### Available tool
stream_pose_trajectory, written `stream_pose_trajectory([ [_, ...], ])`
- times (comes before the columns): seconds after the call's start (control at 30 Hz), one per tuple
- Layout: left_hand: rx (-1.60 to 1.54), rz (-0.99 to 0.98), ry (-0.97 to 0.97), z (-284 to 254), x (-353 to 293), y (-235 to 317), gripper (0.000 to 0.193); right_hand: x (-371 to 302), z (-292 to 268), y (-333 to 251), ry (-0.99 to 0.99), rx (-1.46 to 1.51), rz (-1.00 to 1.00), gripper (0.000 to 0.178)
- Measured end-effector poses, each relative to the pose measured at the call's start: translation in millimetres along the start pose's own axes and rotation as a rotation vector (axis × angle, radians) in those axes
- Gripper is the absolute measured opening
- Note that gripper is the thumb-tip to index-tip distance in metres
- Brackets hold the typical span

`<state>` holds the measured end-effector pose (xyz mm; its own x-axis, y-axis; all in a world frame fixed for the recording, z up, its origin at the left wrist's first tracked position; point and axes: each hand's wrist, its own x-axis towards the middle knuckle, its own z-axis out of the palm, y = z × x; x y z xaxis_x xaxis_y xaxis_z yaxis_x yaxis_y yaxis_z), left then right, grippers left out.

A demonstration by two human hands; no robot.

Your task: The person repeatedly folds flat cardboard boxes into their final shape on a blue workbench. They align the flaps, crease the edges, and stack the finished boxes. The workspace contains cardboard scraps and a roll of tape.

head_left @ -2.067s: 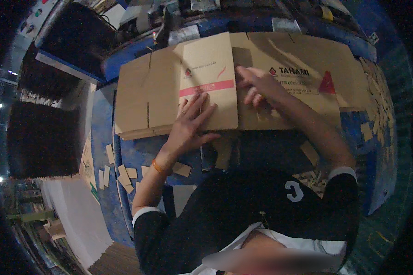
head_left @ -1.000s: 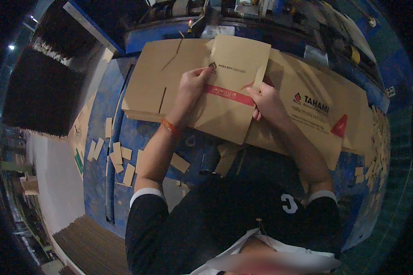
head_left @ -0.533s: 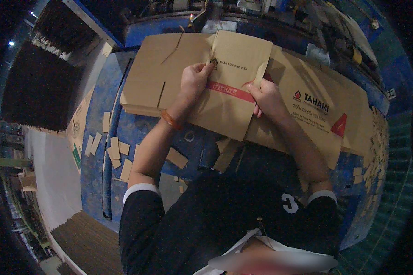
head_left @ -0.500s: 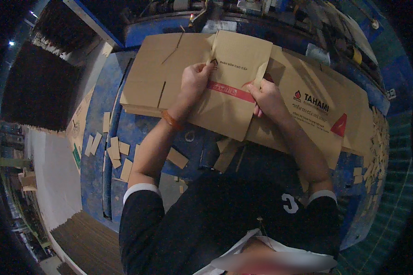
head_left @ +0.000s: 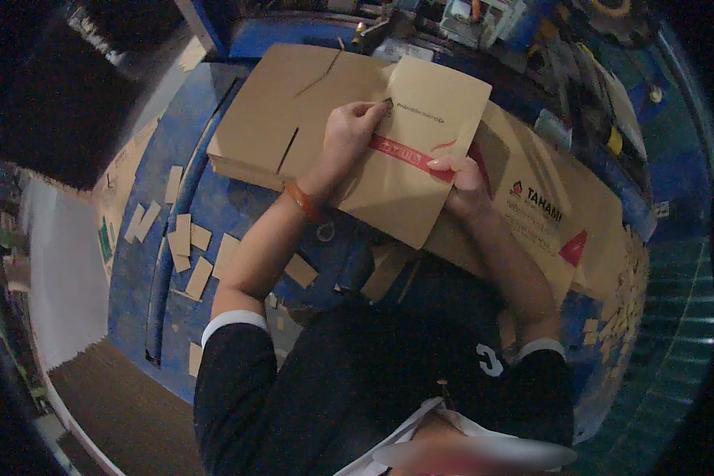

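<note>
A: Start at the fingers. What have they got?

B: The left hand (head_left: pixel 349 135) has its fingers (head_left: pixel 373 113) curled shut onto a flat cardboard piece (head_left: pixel 416 155), pinching it at a small dark notch near its far left edge. The right hand (head_left: pixel 462 184) is closed on the same piece, its fingers (head_left: pixel 440 164) pressed on the face right at the end of a red stripe (head_left: pixel 401 152) that runs across the cardboard.

A: So where does the piece lie from the hands?

B: It sits between them and just under them, both hands touching it. It is tilted, with its long axis running from the far right corner down toward the near edge by the person's chest. The red stripe crosses that axis, going from the left hand to the right hand.

A: Which hand is closer to the stripe?

B: The right one; its fingertips lie on the stripe's right end. The left hand grips a little farther off, above the stripe's left end.

A: And round about?

B: Under the piece lies a stack of flattened cartons (head_left: pixel 293 119) to the left and far side, and a printed flattened carton (head_left: pixel 547 214) to the right. All rest on a blue bench (head_left: pixel 230 210), with small cardboard offcuts (head_left: pixel 186 246) scattered on its left near part. An orange wristband (head_left: pixel 300 200) circles the left wrist.
</note>
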<state>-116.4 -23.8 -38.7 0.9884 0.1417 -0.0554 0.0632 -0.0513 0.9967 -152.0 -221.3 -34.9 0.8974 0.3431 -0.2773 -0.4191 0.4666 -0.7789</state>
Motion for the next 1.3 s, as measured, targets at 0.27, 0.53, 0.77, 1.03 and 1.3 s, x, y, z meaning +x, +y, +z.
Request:
stream_pose_trajectory([
  [0.27,-0.244,-0.028,-0.098,1.4,18.8,-9.8,0.029,0.4,-5.7,1.4,-0.069,-0.415,-0.137,0.006],
  [0.53,-0.14,-0.031,-0.06,4.9,22.0,-16.3,0.032,-2.4,-4.3,0.8,-0.045,-0.121,-0.061,0.005],
  [0.77,-0.027,0.008,0.026,8.0,16.0,-13.3,0.031,-3.6,0.5,2.3,0.035,-0.134,-0.023,0.005],
  [1.03,0.076,-0.02,0.023,4.2,19.8,-10.6,0.028,1.0,3.3,-1.1,0.01,-0.226,-0.018,0.016],
  [1.3,0.667,0.302,0.226,2.1,7.0,-0.3,0.026,-52.0,6.3,-34.4,0.144,-0.468,-0.301,0.055],
])
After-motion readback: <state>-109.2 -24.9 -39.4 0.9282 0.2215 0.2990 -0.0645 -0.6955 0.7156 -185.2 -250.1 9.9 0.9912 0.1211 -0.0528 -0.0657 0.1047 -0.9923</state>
